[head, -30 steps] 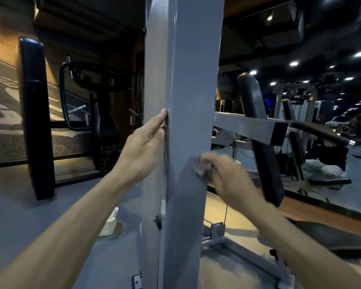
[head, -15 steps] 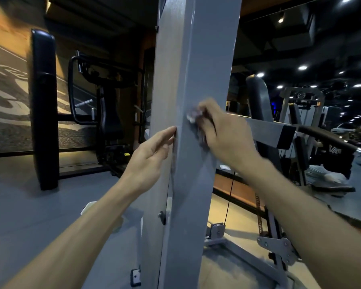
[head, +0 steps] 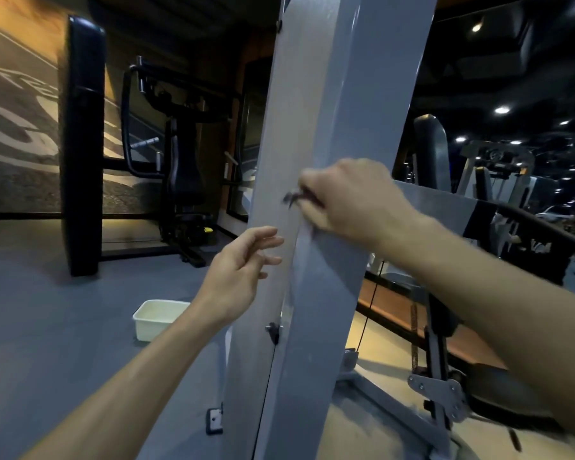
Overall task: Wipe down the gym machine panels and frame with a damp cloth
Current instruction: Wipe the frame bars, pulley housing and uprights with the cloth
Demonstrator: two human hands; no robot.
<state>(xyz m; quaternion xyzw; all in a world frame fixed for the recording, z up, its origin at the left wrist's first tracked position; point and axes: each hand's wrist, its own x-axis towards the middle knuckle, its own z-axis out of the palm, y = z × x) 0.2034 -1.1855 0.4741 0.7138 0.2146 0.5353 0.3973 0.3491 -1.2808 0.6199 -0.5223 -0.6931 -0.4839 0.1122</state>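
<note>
A tall grey upright post (head: pixel 342 161) of the gym machine fills the middle of the view, leaning slightly to the right toward its top. Its near corner edge runs down the middle, splitting a lighter left face from a darker right face. The right hand (head: pixel 352 197) is curled around a small crumpled cloth (head: pixel 294 198) and presses it against the post just at that corner edge; only a blurred scrap of the cloth shows past the fingers. The left hand (head: pixel 239 263) hangs just beside the left face of the post, lower than the right hand, fingers loosely spread and grasping nothing; whether the fingertips touch the metal cannot be told.

A black bolt (head: pixel 273 330) sits on the post's left edge below the left hand, and a small bracket (head: pixel 214 419) lies at its foot. A grey crossbar (head: pixel 439 210) leaves the post to the right, behind the right forearm.

To the left, the grey floor (head: pixel 47 327) lies open between the post and a black upright pad (head: pixel 82 144), with a white rectangular tub (head: pixel 156 318) standing on it near the post. A black machine (head: pixel 180 161) stands farther back. Large pale lettering (head: pixel 10 104) covers the far left wall, too cropped to read.
</note>
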